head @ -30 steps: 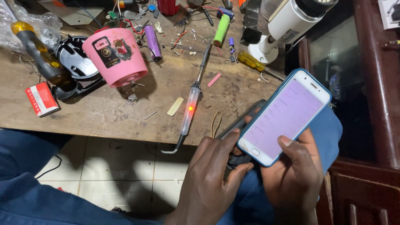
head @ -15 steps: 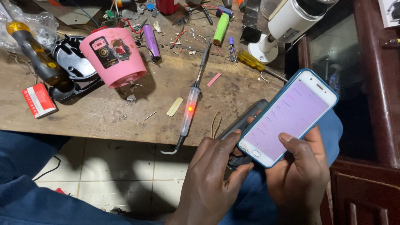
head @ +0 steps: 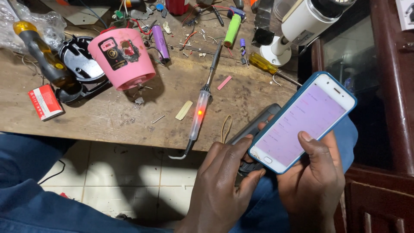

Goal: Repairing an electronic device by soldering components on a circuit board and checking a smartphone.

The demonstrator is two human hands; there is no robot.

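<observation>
Two hands busy: right hand (head: pixel 317 190) grasping lit white smartphone in blue case (head: pixel 304 121); left hand (head: pixel 222 185) clenched on dark grey handheld device (head: pixel 252 127).

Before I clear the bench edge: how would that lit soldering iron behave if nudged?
The soldering iron would probably roll, since its body looks round. Its rear end overhangs the bench edge with the cord hanging down, so it might tip off. The red light glows, so the tip is likely hot.

A white smartphone (head: pixel 304 121) in a blue case, screen lit, tilts above a dark, perhaps second, device (head: pixel 252 129).
</observation>
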